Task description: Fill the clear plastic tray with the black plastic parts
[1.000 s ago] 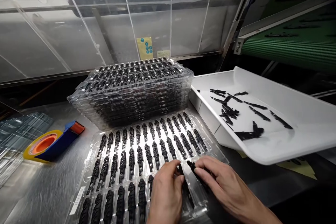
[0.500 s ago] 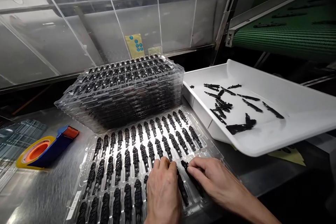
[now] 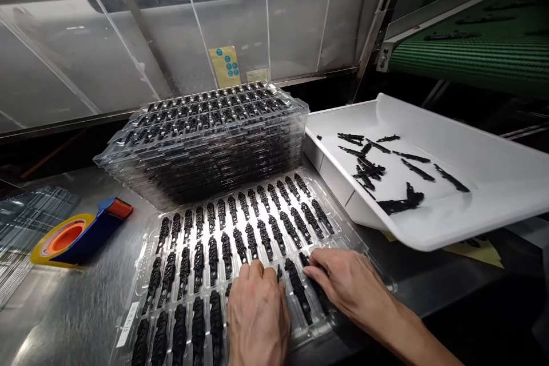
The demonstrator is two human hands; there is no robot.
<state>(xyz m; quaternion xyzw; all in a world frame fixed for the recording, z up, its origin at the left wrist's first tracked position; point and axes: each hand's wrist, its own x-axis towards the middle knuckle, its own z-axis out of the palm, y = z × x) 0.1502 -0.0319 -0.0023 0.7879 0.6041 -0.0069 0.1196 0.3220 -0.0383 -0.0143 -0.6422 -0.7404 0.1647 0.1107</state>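
A clear plastic tray (image 3: 151, 240) lies on the metal bench, holding rows of slim black plastic parts. My left hand (image 3: 259, 311) is over its front row, knuckles up and fingers curled down together; the fingertips and whatever lies under them are hidden. Between my hands, a black plastic part (image 3: 299, 290) rests in its slot. At the right end of that row, my right hand (image 3: 343, 280) has thumb and fingers closed at the upper end of another black part (image 3: 319, 294), which lies partly under the hand.
Behind stands a stack of filled clear trays (image 3: 206, 154). To the right, a white bin (image 3: 480, 217) holds loose black parts (image 3: 371, 168), below a green conveyor belt (image 3: 454, 60). A tape dispenser (image 3: 81, 240) and clear plastic sheets (image 3: 34, 217) are at left.
My left hand has shifted left along the front row, exposing more of the part between my hands. My right hand stays at the row's right end. The view has shifted slightly.
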